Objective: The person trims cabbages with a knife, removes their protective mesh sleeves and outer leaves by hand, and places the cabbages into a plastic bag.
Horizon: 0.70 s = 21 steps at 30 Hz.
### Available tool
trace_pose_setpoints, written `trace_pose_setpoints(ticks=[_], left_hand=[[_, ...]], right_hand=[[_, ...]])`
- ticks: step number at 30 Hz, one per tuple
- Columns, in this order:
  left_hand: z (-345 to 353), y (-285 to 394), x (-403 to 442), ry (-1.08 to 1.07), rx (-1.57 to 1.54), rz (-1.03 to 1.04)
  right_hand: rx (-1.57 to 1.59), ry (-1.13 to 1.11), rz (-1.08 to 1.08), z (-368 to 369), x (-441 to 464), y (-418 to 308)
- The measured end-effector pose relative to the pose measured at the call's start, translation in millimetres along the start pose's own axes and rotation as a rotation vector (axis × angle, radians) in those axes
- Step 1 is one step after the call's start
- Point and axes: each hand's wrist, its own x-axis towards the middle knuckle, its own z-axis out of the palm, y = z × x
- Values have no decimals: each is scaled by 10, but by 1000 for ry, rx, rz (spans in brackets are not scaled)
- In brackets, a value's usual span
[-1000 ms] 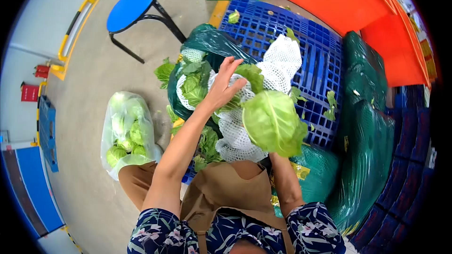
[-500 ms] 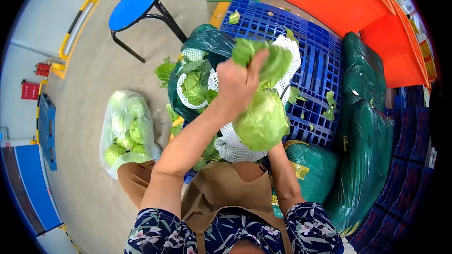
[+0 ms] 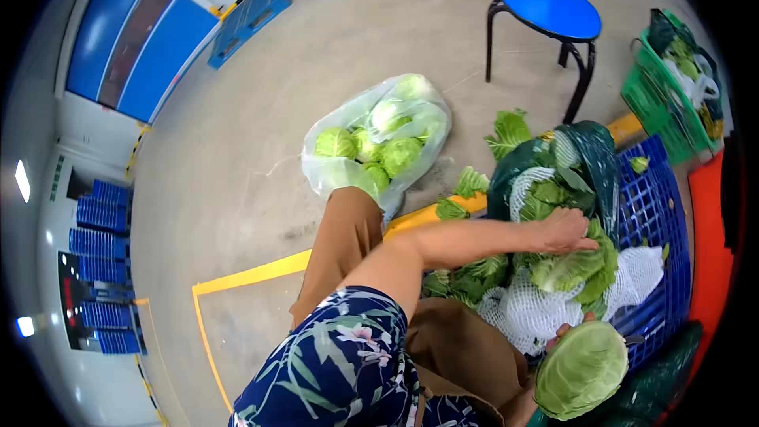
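My left hand (image 3: 565, 231) is closed at the upper edge of loose cabbage leaves (image 3: 577, 270), above white foam netting (image 3: 538, 308). At the lower right, my right hand (image 3: 560, 335) is wrapped round a pale green cabbage (image 3: 583, 372), with most of its fingers hidden behind the head. A small dark, thin piece juts out beside this cabbage; I cannot make out what it is. Next to my left hand stands an open dark green plastic bag (image 3: 605, 162) with netted cabbage inside. More torn leaves (image 3: 482, 273) lie below my left forearm.
A clear bag of cabbages (image 3: 378, 138) rests on the floor by my knee. Beyond it stands a blue stool (image 3: 552, 8). A blue pallet (image 3: 656, 198), a green crate (image 3: 668, 103) and an orange-red container (image 3: 709, 229) are on the right.
The view has swung left. My left hand has lowered the torn leaves from above the cabbage onto the netting pile. The cabbage stays in my right hand, now apart from the left.
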Motion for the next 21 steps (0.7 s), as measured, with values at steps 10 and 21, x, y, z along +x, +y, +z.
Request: trace_pose_setpoints(ticks=[10, 21], left_hand=[[-1989, -3681, -2099, -269, -296, -1639], [-3069, -4310, -1562, 653, -1340, -776]], right_hand=[[-80, 244, 175, -34, 1764, 588], [-272, 310, 502, -215, 3579, 2209]])
